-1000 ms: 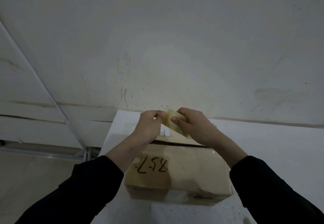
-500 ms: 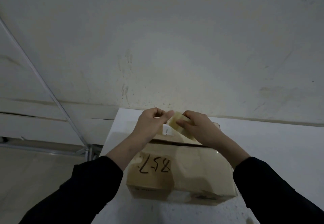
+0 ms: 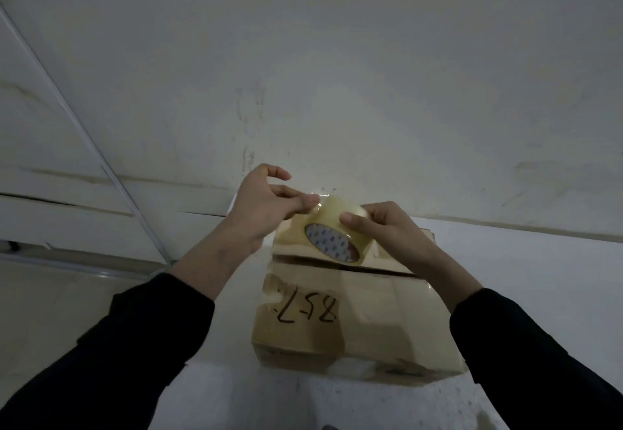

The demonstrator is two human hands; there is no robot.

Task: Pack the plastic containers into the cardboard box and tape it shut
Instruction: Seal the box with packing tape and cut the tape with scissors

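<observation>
Cardboard box (image 3: 357,325) creased; left hand (image 3: 266,209), right hand (image 3: 387,232) grip glossy tape roll (image 3: 333,224).

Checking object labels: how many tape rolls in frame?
1. The clear yellowish packing-tape roll is gripped by the right hand above the brown cardboard box; the left hand pinches its free end. Any inside the box would be hidden.
</observation>
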